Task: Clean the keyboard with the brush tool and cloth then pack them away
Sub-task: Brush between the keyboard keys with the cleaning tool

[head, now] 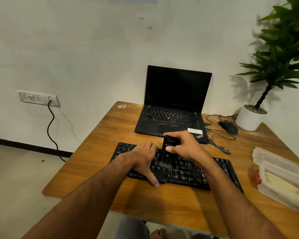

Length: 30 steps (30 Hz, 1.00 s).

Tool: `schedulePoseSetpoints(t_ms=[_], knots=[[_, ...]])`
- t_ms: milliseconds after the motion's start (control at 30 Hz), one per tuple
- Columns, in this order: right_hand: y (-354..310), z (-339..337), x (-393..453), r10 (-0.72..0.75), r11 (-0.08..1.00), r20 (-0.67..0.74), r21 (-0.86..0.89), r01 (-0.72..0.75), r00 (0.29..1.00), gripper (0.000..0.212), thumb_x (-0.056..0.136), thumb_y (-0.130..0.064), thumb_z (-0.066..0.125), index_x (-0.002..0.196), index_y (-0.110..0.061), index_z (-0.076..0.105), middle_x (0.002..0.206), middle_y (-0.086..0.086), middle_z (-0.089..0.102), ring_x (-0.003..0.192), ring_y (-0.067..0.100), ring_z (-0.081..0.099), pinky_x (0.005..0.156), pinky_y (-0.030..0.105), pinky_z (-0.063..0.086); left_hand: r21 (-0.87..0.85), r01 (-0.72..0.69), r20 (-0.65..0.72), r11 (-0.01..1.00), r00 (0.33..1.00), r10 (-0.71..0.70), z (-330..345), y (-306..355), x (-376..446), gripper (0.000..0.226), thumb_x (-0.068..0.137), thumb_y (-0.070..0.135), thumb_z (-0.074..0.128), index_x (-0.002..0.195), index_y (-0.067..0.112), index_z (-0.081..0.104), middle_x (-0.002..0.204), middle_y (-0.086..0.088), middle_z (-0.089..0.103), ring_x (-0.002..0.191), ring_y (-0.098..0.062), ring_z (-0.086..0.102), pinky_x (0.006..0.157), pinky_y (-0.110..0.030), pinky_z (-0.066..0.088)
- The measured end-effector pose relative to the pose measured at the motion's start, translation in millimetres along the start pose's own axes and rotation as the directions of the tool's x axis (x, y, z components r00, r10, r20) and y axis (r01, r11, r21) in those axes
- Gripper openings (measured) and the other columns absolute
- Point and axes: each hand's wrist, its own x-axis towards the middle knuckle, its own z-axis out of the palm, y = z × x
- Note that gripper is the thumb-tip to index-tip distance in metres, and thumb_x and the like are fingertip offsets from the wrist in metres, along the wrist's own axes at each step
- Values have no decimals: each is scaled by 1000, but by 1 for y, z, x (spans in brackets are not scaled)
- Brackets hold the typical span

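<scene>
Brush (167, 150), light rigid plastic w/ soft bristles, stands mid-keyboard (188, 171), right hand (185, 147) fingers clamped on its upper body (best hold); left hand (145, 157) flat, fingers apart, steadying keyboard's left.

My left hand (143, 159) lies flat on the keyboard (188, 171), fingers straight, thumb over its near edge. My right hand (185, 145) grips the brush tool (167, 149) upright above the keys.

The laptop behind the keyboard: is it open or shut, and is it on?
Open: the laptop has its lid raised, keys showing. The screen is black, so it looks off or asleep.
</scene>
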Motion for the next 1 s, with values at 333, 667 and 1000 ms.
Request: schedulePoseSetpoints(t_ms=[333,667,1000], knots=[[-4,-2,-8,3,1000,39,-6,-3,999,56,83,-12,79,132,-35,65,123,-4,66,113,16,61,96,39,56,14,-5,-3,1000,1000,5,1,-1,1,141,53,84,83,157,9,26,149,-6,35,134,-25,36,120,-45,36],[-11,-1,-21,-10,1000,42,-11,10,999,56,85,-11,78,134,-33,63,124,-4,65,115,15,59,96,36,54,12,-4,-19,1000,1000,4,1,-1,0,138,52,83,85,154,9,29,144,-6,37,129,-22,37,118,-43,38],[-9,-3,-28,33,998,54,43,-36,998,54,84,-10,78,132,-33,65,123,-4,66,114,17,60,98,41,55,9,2,-9,1000,1000,-2,0,0,0,138,52,83,84,155,10,28,146,-6,36,131,-23,36,119,-44,36]])
